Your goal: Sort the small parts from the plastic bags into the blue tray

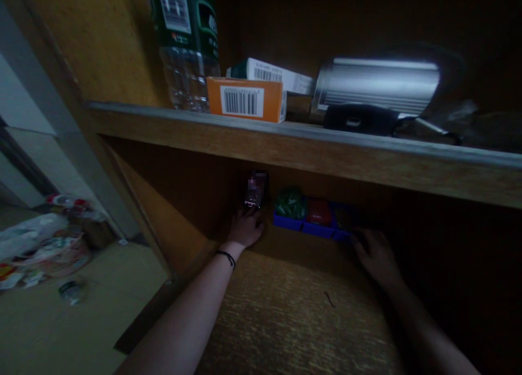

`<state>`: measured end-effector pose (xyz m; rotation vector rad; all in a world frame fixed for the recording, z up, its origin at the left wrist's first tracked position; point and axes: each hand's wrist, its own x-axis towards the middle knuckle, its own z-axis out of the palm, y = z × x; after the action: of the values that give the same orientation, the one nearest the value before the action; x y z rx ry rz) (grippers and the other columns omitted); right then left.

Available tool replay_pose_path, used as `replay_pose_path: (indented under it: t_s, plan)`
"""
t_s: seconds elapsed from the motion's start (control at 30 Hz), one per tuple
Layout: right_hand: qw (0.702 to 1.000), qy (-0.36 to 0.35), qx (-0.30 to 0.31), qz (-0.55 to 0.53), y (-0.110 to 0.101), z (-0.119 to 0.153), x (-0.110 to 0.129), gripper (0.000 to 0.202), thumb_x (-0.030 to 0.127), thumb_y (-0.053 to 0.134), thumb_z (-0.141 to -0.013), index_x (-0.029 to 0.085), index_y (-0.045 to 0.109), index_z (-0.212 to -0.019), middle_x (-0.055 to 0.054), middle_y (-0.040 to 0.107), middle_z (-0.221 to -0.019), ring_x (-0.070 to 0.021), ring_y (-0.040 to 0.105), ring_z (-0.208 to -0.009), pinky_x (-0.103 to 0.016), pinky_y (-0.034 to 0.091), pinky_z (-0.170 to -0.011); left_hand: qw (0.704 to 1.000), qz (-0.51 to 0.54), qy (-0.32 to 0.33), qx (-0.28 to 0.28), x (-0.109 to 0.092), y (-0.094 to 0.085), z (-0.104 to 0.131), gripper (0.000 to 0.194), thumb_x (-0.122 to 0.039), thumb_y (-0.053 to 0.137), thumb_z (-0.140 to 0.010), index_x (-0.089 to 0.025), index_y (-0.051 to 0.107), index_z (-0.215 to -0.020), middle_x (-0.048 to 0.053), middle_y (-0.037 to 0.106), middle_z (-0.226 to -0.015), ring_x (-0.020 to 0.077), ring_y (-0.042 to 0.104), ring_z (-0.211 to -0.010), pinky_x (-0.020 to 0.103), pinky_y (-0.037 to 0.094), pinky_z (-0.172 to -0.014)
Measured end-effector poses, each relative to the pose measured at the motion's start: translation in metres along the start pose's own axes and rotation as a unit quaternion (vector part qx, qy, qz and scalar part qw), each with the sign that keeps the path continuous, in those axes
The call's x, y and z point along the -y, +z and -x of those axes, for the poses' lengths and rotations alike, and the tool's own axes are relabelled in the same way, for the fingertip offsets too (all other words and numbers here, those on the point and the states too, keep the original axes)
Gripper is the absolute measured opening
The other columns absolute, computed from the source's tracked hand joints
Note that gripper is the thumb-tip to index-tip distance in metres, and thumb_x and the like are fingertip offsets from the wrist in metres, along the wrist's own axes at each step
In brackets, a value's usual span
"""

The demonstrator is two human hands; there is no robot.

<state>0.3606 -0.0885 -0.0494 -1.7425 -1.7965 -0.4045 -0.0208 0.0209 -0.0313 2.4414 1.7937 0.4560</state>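
Inside the lower shelf compartment, my left hand [246, 228] rests on the wooden board, its fingers spread just in front of a small dark packet [256, 189]. A black band circles that wrist. The packet stands near the back left corner, its print blurred. A blue divided tray [287, 221] sits to the right along the back. It holds a green bundle in clear wrap [291, 202], a red packet [318, 211] and something brownish [342, 219]. My right hand [377, 255] closes at the tray's right end, with some fingertips lost in shadow.
On the upper shelf [244, 125] are a green-labelled bottle [190, 65], an orange box [244, 99], a white box [277, 77], a silver ribbed cylinder [379, 84] and a black item [361, 118]. A basket of rubbish [61, 255] and a clear container [72, 291] are on the floor at left.
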Motion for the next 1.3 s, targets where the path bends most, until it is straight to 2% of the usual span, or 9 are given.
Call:
replay_pose_path:
  t_s: [0.3, 0.5, 0.83, 1.0, 1.3]
  plan:
    - [0.999, -0.033, -0.016, 0.037, 0.004, 0.002, -0.005, 0.034, 0.038, 0.045, -0.097, 0.016, 0.067, -0.111, -0.015, 0.067, -0.115, -0.0314, 0.059, -0.11, -0.048, 0.048, -0.096, 1.0, -0.005, 0.002, 0.0, -0.002, -0.003, 0.002, 0.041, -0.038, 0.045, -0.091, -0.029, 0.063, -0.127, 0.0, 0.047, -0.153, 0.0381, 0.044, -0.128, 0.057, 0.04, -0.099]
    - [0.997, -0.054, -0.013, 0.052, 0.001, 0.001, -0.006, 0.034, 0.036, 0.045, -0.097, 0.017, 0.068, -0.114, -0.013, 0.069, -0.113, -0.0308, 0.06, -0.106, -0.047, 0.048, -0.095, 1.0, -0.004, 0.0, -0.002, -0.002, -0.002, 0.002, 0.039, -0.039, 0.045, -0.092, -0.029, 0.062, -0.126, -0.001, 0.047, -0.153, 0.0379, 0.043, -0.129, 0.056, 0.04, -0.1]
    - [0.997, -0.057, -0.013, 0.041, -0.004, 0.0, -0.002, 0.033, 0.035, 0.047, -0.097, 0.017, 0.066, -0.117, -0.012, 0.071, -0.109, -0.0299, 0.06, -0.104, -0.045, 0.049, -0.093, 1.0, -0.007, 0.002, -0.001, -0.003, -0.003, 0.003, 0.039, -0.039, 0.046, -0.092, -0.029, 0.063, -0.125, 0.0, 0.049, -0.152, 0.0381, 0.045, -0.127, 0.056, 0.041, -0.099]
    - [0.996, -0.072, -0.017, 0.053, -0.007, 0.001, -0.002, 0.033, 0.034, 0.047, -0.097, 0.018, 0.063, -0.121, -0.013, 0.068, -0.118, -0.0301, 0.059, -0.11, -0.046, 0.047, -0.096, 1.0, -0.006, 0.004, -0.011, -0.002, 0.0, 0.003, 0.039, -0.039, 0.046, -0.092, -0.028, 0.064, -0.124, 0.0, 0.049, -0.152, 0.0375, 0.046, -0.126, 0.055, 0.041, -0.098]
    - [0.995, -0.059, 0.004, 0.081, -0.001, 0.003, -0.012, 0.035, 0.031, 0.045, -0.098, 0.016, 0.064, -0.123, -0.013, 0.07, -0.113, -0.0305, 0.059, -0.106, -0.045, 0.049, -0.092, 1.0, -0.004, 0.005, -0.006, 0.0, 0.0, 0.002, 0.041, -0.039, 0.044, -0.092, -0.03, 0.063, -0.126, -0.002, 0.046, -0.155, 0.0378, 0.045, -0.128, 0.056, 0.04, -0.099]
